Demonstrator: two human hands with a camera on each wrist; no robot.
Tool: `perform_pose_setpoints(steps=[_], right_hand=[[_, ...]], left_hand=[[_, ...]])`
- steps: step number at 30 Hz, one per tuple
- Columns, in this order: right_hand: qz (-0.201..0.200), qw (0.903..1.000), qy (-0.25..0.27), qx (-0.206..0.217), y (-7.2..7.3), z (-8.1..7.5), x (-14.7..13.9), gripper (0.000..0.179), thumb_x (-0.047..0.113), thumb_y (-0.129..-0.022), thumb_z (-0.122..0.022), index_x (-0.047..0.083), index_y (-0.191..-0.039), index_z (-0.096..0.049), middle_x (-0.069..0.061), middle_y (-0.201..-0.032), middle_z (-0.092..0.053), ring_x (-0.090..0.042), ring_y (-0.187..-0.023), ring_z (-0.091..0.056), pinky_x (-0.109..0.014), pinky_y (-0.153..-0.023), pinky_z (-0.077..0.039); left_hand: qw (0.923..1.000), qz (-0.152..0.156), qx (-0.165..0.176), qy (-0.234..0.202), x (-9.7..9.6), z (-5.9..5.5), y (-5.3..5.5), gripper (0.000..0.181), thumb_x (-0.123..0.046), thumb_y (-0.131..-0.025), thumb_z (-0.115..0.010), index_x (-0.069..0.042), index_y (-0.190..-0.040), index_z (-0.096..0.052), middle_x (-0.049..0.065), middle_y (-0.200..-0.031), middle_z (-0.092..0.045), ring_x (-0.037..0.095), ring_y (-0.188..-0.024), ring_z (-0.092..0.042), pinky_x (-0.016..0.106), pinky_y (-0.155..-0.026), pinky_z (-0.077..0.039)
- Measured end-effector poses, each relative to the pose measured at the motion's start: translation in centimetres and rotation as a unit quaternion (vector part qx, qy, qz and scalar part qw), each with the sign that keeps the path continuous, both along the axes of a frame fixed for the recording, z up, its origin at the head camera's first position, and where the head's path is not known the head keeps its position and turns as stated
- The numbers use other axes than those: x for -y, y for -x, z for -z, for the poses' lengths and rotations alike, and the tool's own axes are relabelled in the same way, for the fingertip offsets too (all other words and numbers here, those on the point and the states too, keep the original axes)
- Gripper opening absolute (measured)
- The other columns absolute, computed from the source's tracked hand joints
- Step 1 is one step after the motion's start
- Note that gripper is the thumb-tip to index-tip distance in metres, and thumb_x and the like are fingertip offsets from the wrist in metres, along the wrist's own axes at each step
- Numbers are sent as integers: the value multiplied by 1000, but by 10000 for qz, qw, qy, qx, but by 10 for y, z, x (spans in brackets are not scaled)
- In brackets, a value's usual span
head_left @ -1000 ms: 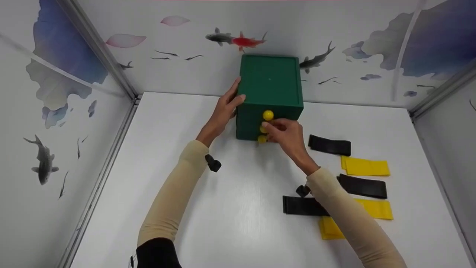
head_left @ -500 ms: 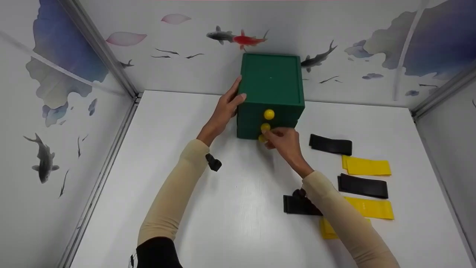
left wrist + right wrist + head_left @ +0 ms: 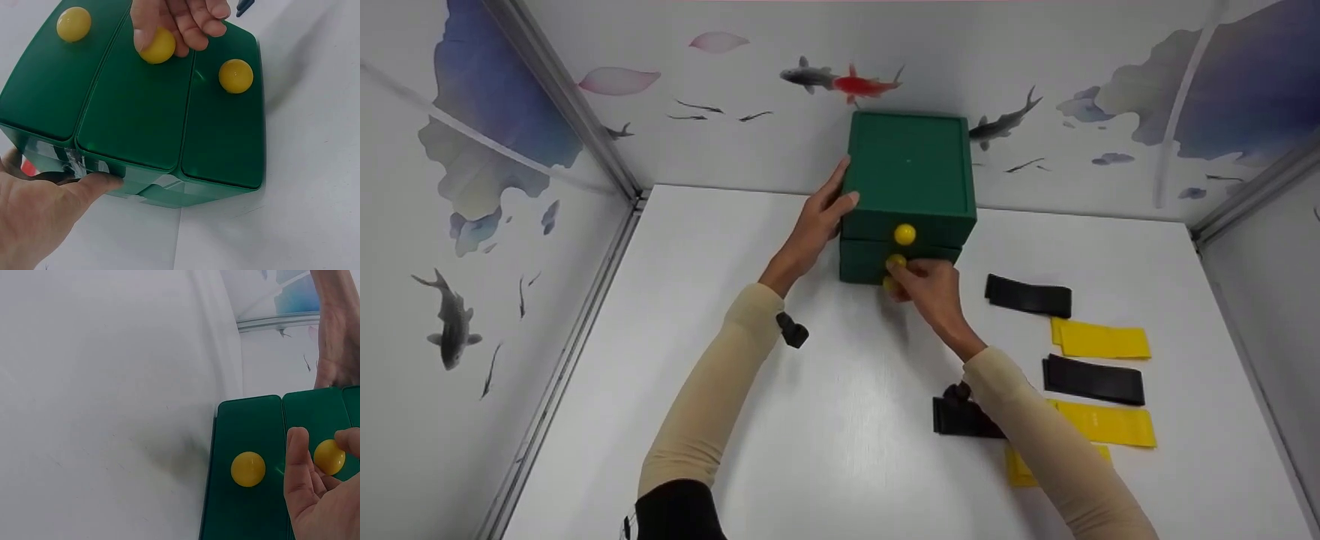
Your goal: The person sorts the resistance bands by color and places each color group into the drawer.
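A green drawer box (image 3: 909,161) with three stacked drawers stands against the back wall. Each drawer front carries a round yellow knob, the top knob (image 3: 905,235) fully visible in the head view. My left hand (image 3: 815,225) rests against the box's left side, thumb near its upper edge. In the left wrist view that thumb (image 3: 98,185) lies along the side wall. My right hand (image 3: 931,289) pinches the middle drawer's knob (image 3: 159,47) between thumb and fingers. Below it, the bottom knob (image 3: 236,76) is partly covered by my fingers in the head view. All three fronts look about flush.
Folded black strips (image 3: 1029,295) and yellow strips (image 3: 1102,339) lie in a loose column on the white table (image 3: 825,450), right of the box. My right forearm passes over the nearest ones. Walls printed with fish and leaves enclose the table.
My right hand has shifted slightly down and left, its thumb and fingers settling on the middle knob, which now shows more. The left hand keeps its place on the box's side.
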State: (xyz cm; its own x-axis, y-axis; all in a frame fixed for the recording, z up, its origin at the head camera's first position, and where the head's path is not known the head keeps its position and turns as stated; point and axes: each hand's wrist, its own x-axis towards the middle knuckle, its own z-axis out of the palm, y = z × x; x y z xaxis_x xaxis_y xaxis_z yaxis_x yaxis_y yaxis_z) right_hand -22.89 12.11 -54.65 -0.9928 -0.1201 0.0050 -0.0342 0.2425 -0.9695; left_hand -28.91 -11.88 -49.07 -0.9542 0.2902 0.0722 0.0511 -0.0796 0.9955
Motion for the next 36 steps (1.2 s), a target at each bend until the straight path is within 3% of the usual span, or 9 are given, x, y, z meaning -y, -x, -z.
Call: perform_pose_setpoints(steps=[5, 10, 16, 22, 30, 36], right_hand=[[-117, 9999, -17, -80, -11, 0, -2, 40, 39, -105, -77, -1, -105, -81, -17, -97, -79, -30, -81, -78, -34, -76, -67], [-284, 9995, -67, -123, -29, -1, -3, 34, 36, -106, -77, 3, -102, -82, -17, -94, -78, -30, -79, -78, -35, -75, -67], [-407, 9989, -215, -94, -51, -3, -4, 31, 35, -105, -79, 5, -99, -83, -25, -96, -78, -29, -76, -78, -36, -69, -67], [-425, 9985, -342, -52, -74, -3, -7, 24, 30, -105, -79, 6, -99, -84, -18, -94, -80, -27, -74, -78, -36, -68, -66], [-552, 9976, -420, 9, -100, -2, -13, 23, 26, -106, -78, 5, -101, -83, -24, -96, -79, -25, -72, -78, -35, -66, -66], [-602, 9972, -437, -100, -115, 0, -16, 23, 26, -105, -79, 3, -102, -83, -18, -92, -79, -24, -71, -77, -35, -65, -66]], left_hand=[[10000, 34, 40, -80, 0, 1, 3, 72, -36, -116, -53, -33, -178, -16, -5, -185, -10, 20, -167, -22, 53, -132, -28], [10000, -8, 22, 31, 1, -1, 2, 71, -40, -116, -54, -37, -177, -18, -9, -184, -11, 17, -166, -22, 49, -132, -30], [9999, -104, 44, 129, 1, -2, 0, 71, -46, -115, -57, -43, -176, -21, -12, -183, -16, 15, -165, -26, 52, -130, -34], [9999, -83, 26, 138, 1, -1, -1, 71, -48, -114, -57, -44, -175, -22, -13, -183, -17, 15, -164, -27, 53, -130, -33], [9999, -82, -37, 127, 0, -2, -1, 70, -47, -115, -57, -44, -176, -22, -13, -183, -16, 16, -163, -28, 56, -129, -35], [9999, -52, -76, 109, -1, -1, -2, 70, -48, -115, -56, -44, -176, -22, -13, -183, -15, 17, -163, -29, 58, -128, -34]])
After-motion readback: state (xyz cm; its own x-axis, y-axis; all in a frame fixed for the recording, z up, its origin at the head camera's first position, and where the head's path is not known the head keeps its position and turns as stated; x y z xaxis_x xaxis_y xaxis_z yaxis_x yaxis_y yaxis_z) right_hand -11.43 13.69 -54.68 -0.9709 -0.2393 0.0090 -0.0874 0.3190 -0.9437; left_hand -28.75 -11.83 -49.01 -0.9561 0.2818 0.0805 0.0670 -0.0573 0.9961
